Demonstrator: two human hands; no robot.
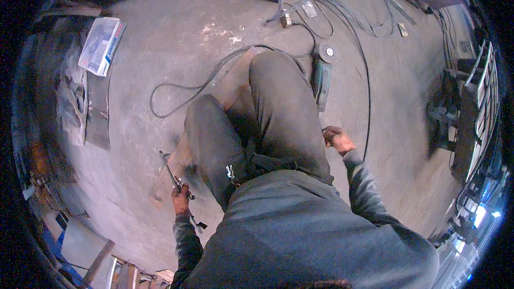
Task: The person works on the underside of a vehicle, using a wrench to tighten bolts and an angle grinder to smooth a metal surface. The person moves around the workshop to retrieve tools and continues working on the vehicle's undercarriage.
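Note:
My left hand (181, 199) is closed around a long, thin metal tool (170, 168), low beside my left thigh. The tool has a straight bar and small side pieces near my fingers; its exact kind is too small to tell. My right hand (339, 140) is beside my right thigh with its fingers curled in. Whether anything is inside those fingers is hidden. Past it, on the floor ahead of me, lies a green angle grinder (321, 77) with its round disc end pointing away. A dark cable (198, 90) loops over the floor in front of my knees.
Tangled grey cables (332, 5) and a socket block (286, 18) lie on the far floor. A white-and-blue box (100, 45) sits at the far left on dark metal plates (97, 112). A metal rack (482, 107) stands at right. Brownish boards (238, 77) show beneath my legs.

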